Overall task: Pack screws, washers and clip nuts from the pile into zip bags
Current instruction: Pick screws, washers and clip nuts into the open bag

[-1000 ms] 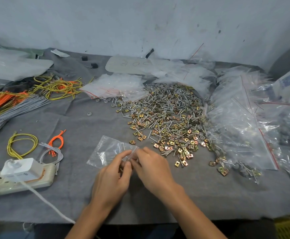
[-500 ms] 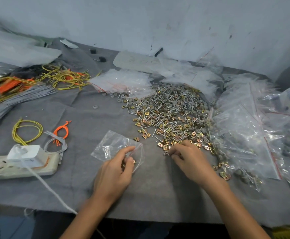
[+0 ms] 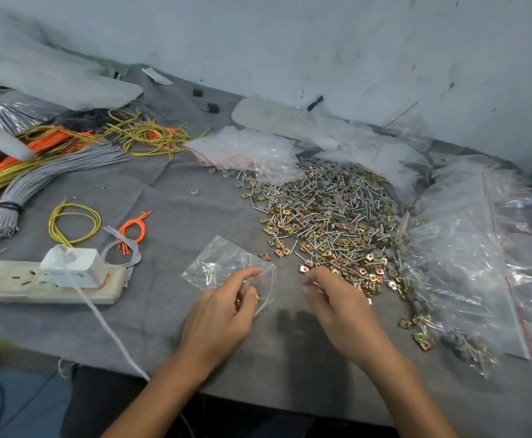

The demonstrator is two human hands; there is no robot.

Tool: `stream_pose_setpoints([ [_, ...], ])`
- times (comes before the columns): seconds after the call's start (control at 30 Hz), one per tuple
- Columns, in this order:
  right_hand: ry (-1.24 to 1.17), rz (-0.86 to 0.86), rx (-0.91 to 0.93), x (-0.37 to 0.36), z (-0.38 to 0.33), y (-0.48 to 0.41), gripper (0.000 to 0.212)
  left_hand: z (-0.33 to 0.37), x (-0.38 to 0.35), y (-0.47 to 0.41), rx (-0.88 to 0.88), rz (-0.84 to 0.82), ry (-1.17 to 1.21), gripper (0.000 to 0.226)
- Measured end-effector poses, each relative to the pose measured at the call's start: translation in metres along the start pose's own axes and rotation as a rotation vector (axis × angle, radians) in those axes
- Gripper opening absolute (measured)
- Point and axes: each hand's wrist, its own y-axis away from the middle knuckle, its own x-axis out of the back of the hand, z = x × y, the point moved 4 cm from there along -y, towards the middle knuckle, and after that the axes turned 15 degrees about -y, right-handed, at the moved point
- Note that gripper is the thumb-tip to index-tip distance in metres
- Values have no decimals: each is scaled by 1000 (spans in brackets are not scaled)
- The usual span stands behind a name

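Observation:
A pile of screws, grey washers and brass clip nuts (image 3: 328,222) spreads over the grey cloth at centre right. A small clear zip bag (image 3: 223,263) lies in front of it with its mouth held open by my left hand (image 3: 223,314), whose fingers pinch the bag's edge; a few brass pieces show under those fingers. My right hand (image 3: 337,301) hovers at the pile's near edge, just right of the bag mouth, and pinches a thin screw between its fingertips.
A heap of packed zip bags (image 3: 467,257) lies at the right. Empty bags (image 3: 245,150) sit behind the pile. Wire bundles (image 3: 53,172), loose wire loops (image 3: 75,222) and a power strip with a plug (image 3: 46,279) fill the left. The table edge runs close in front.
My right hand left the bag mouth, reached to the pile's near edge, and now draws back toward the bag with a screw. My left hand kept holding the bag.

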Motion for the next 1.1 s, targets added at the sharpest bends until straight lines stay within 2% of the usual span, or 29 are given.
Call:
stream_pose_setpoints([
  [0.13, -202, 39, 50, -27, -25, 0, 8, -2, -1, -1, 5, -10, 7, 34],
  [0.23, -266, 106, 56, -35, -29, -2, 10, -2, -1, 0, 1, -17, 27, 35],
  [0.3, -270, 201, 21, -26, -20, 0, 12, -1, 0, 0, -9, -4, 29, 34],
  [0.37, -184, 226, -44, -14, -5, 1, 12, 0, 1, 0, -15, 9, 25, 33],
  [0.5, -44, 100, -125, -2, 11, 6, 5, -2, -2, 0, -12, 13, 2, 32],
  [0.6, -4, -15, -88, -18, 0, 13, 21, -2, -2, 0, -20, 16, 0, 32],
  [0.67, 93, -55, -62, -33, -7, 16, 23, -3, -2, -1, -20, 15, 4, 32],
  [0.73, 174, -60, -47, -40, -10, 17, 17, -3, -2, -1, -21, 8, 8, 32],
  [0.93, 32, 28, -61, -30, -14, 17, 9, 1, -1, 1, -27, 3, -2, 33],
  [1.1, 61, 27, -53, -27, -23, 10, 11, 3, 1, 2, -27, 1, 24, 28],
])
